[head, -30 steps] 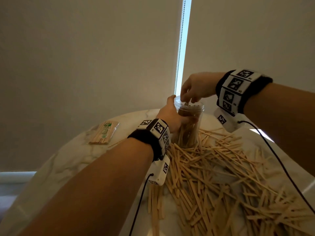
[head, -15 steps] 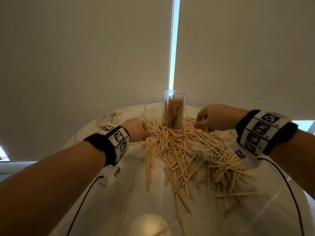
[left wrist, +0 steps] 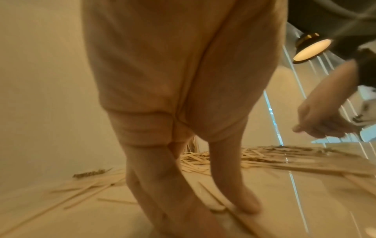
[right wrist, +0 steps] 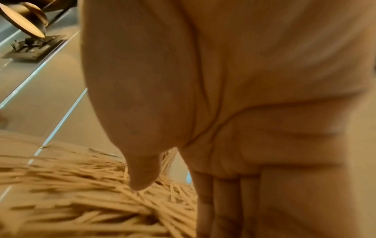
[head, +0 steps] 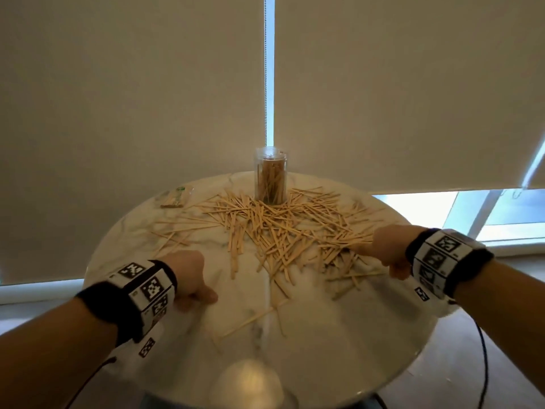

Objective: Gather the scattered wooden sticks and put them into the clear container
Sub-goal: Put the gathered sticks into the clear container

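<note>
- The left hand (head: 188,276) is low over the near-left part of the table (head: 339,364). In the left wrist view its fingers point down, straight and close together, with the thumb tip (left wrist: 247,204) and a fingertip touching the tabletop on either side of a loose stick (left wrist: 218,207); they seem to be starting a pinch on it, though I cannot tell if it is gripped yet.
- The wooden sticks (head: 283,228) lie in a wide heap across the middle of the table, with thin strays trailing to the left and toward the near edge.
- The clear container (head: 270,175) stands upright at the far side, just behind the heap, already well filled with sticks.
- The right hand (head: 389,249) is at the right edge of the heap. Its fingers hang straight and pressed together in the right wrist view, thumb apart, and nothing shows as held.
- To do this step well, I would sweep strays inward with flat fingers, line up a bundle lengthwise, then pinch it near the middle so the ends enter the narrow mouth together.
- The surface is a round, glossy marble-look top; sticks probably slide easily on it and could skid off the near edge.
- A small packet (head: 174,197) lies far left. Behind the table hang pale roller blinds (head: 132,98), with daylight at the gap and lower right.
</note>
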The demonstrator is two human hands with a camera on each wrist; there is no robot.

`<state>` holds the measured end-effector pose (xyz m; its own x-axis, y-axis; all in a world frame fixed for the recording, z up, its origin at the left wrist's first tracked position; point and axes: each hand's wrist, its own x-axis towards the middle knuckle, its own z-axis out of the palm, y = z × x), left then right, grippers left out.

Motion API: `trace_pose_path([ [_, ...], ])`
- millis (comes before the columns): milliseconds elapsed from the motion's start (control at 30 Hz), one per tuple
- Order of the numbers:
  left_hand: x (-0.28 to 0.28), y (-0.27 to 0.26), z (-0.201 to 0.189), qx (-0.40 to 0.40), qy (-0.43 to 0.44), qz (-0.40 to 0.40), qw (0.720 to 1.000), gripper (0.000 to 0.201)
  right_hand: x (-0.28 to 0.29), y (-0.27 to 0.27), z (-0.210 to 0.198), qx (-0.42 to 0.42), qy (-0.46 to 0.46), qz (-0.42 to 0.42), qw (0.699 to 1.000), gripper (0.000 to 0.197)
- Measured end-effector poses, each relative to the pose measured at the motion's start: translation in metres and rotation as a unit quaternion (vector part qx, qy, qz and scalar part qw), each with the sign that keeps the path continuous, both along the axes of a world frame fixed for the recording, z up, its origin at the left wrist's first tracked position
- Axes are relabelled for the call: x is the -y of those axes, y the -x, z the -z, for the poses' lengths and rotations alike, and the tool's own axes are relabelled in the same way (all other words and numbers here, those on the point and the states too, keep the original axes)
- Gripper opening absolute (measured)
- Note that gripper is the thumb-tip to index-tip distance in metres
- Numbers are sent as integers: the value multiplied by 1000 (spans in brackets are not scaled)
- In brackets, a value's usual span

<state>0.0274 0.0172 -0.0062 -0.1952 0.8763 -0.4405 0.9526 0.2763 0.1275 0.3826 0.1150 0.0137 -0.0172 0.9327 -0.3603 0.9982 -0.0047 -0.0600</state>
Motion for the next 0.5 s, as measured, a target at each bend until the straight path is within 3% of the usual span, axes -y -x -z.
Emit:
trace_pose_path([
  [100,-4,0,2,33,-14,-17,999,29,7,7,13,25,-20,-20,999,68],
  [200,-14,-1,2,6,-46,3,999,30,-1,28,19,-17,-71,-44,996,54],
  [300,-26,-2,4,-9,-118,-1,993,30,-12,59,21,-9,-87,-41,995,61],
  [400,-32,-10,7,-23,-179,-41,983,51,-22,90,22,-5,-103,-66,992,67],
  [467,-33,-18,8,-76,-163,-42,983,70,-25,106,22,-1,-101,-84,991,66],
  [500,-33,-22,8,-94,-148,-29,984,71,-25,113,22,2,-97,-94,991,63],
])
